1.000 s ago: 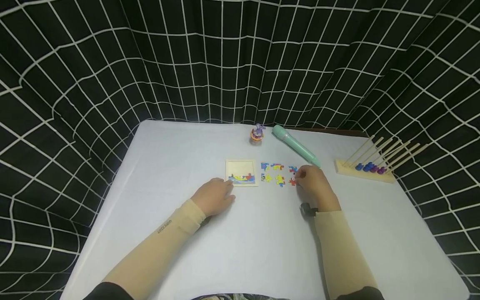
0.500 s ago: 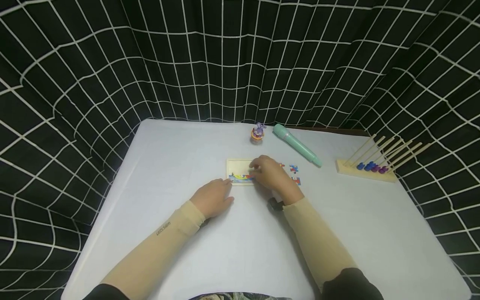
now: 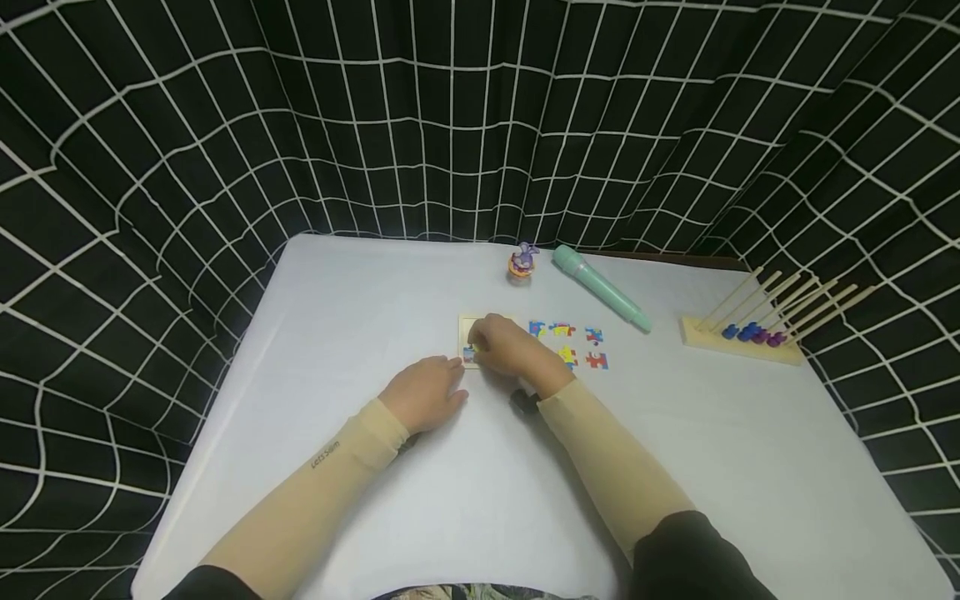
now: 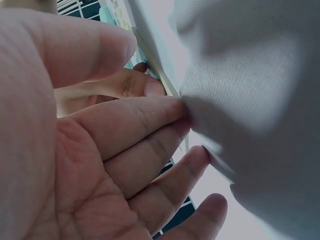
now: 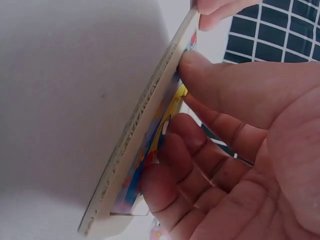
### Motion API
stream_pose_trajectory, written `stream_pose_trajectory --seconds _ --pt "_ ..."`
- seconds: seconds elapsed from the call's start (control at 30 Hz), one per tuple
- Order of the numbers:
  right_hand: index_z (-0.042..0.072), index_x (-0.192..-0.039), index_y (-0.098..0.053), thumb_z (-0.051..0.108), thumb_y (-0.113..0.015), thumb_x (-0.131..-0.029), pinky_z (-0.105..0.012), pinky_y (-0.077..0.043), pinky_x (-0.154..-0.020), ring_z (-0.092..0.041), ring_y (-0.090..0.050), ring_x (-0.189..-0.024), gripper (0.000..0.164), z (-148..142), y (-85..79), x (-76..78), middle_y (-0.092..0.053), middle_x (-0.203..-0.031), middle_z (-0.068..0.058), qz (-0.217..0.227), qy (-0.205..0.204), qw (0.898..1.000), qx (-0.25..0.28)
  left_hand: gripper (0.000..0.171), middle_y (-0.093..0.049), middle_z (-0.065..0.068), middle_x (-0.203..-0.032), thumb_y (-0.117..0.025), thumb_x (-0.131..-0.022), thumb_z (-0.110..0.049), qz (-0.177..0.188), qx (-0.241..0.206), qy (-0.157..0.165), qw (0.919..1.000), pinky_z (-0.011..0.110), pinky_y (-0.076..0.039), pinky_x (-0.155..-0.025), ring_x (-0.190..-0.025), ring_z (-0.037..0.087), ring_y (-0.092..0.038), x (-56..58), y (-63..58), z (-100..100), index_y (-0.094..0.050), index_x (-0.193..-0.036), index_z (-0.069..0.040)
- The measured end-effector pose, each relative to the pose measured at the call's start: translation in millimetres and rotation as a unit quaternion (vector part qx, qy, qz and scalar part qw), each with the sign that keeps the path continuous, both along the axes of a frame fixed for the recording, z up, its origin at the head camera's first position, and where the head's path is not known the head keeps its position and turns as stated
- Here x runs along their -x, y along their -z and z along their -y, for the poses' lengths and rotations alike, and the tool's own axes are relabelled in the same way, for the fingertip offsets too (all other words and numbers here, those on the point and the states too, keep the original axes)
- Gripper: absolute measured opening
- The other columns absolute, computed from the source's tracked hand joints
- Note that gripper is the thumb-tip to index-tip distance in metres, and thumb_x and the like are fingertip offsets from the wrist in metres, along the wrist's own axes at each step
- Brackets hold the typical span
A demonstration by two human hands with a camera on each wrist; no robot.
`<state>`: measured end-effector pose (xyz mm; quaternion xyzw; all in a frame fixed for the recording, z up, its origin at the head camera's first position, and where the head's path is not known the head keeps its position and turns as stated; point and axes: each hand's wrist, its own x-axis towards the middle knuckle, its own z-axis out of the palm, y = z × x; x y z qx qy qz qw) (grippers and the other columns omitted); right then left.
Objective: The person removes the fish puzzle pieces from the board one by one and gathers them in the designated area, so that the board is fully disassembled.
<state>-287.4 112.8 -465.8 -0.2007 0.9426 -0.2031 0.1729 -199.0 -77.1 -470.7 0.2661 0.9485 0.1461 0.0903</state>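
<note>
A shallow wooden puzzle tray (image 3: 462, 329) lies in the middle of the white table, its lower part filled with picture pieces that show in the right wrist view. My right hand (image 3: 512, 350) is over the tray and covers most of it. Thumb and index finger pinch a yellow jigsaw piece (image 5: 180, 93) close to the tray's surface, while the other fingers curl over the filled pieces. At the tray's lower left corner rests my left hand (image 3: 425, 393), palm down; its nearly straight fingertips (image 4: 175, 107) touch the wooden edge.
Several loose jigsaw pieces (image 3: 562, 330) lie right of the tray. Behind them are a purple rabbit figure (image 3: 522, 262) and a mint-green toy microphone (image 3: 603, 289). A wooden board with pegs (image 3: 738, 342) and blue and purple pieces stands at the right. A black grid curtain (image 3: 465, 125) surrounds the table.
My right hand has moved left from the loose pieces at the right to over the tray, carrying a piece. My left hand has stayed at the tray's corner.
</note>
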Motion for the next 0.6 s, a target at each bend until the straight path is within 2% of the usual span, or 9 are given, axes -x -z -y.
stream_pose_trajectory --seconds 0.27,0.4,0.6 --pt "0.011 -0.115 -0.063 0.006 -0.077 -0.099 -0.041 -0.056 -0.091 -0.025 -0.061 -0.096 0.022 -2.1 6.6 -9.9 -0.066 -0.104 -0.008 -0.018 0.016 0.999 0.047 0.052 -0.063 0.019 -0.156 -0.064 -0.11 -0.031 0.005 0.007 0.0 1.0 0.05 -0.049 -0.123 -0.145 0.039 -0.06 1.7 5.4 -1.7 -0.063 -0.147 0.006" --pt "0.013 -0.111 -0.062 0.005 -0.072 -0.101 -0.04 -0.055 -0.084 -0.023 -0.061 -0.09 0.017 -4.7 8.7 -13.9 -0.067 -0.096 -0.006 -0.038 0.022 0.997 0.068 0.052 -0.063 0.019 -0.156 -0.064 -0.11 -0.031 0.002 0.004 -0.003 1.0 0.05 -0.049 -0.123 -0.145 0.039 -0.06 3.3 9.2 -1.8 -0.064 -0.147 0.006" --pt "0.014 -0.114 -0.066 0.008 -0.065 -0.108 -0.045 -0.059 -0.094 -0.025 -0.067 -0.102 0.009 -20.6 -2.6 -14.7 -0.071 -0.107 -0.007 -0.037 0.066 0.987 0.142 0.053 -0.062 0.019 -0.157 -0.064 -0.11 -0.032 0.01 0.003 -0.013 0.9999 0.051 -0.047 -0.125 -0.147 0.04 -0.058 2.4 6.0 -2.0 -0.063 -0.147 0.005"
